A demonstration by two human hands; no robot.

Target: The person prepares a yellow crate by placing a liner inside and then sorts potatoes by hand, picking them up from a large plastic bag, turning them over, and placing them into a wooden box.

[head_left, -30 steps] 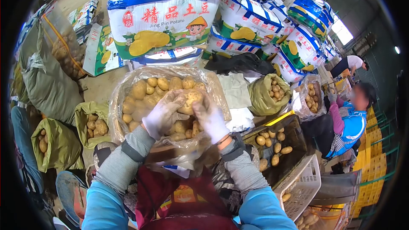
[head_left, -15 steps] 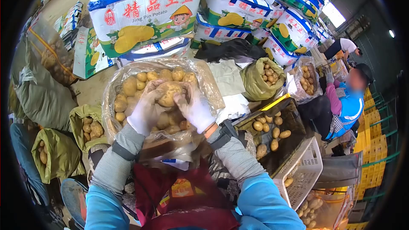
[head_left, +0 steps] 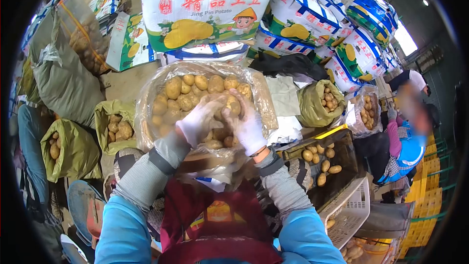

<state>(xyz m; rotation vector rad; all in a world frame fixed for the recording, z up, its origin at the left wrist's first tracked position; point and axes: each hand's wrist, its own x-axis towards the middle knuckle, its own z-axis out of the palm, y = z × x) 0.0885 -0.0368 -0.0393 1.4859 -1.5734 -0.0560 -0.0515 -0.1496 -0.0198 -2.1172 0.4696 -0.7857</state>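
A box lined with clear plastic stands in front of me, filled with potatoes. My left hand, in a soiled pale glove, is over its near middle with fingers curled inward. Facing it from the right, my right hand wears the same kind of glove. A potato shows between the fingertips of both hands, partly covered by them. Other potatoes lie close below the hands, some hidden by the gloves.
Printed potato cartons are stacked behind the box. Green sacks of potatoes stand at the left, another sack at the right. Beside me are a dark crate with potatoes and a white basket. A co-worker sits at the right.
The view has shifted, so the surroundings appear farther right. My hands have moved right over the box, and the potato between them is now more covered by my fingers.
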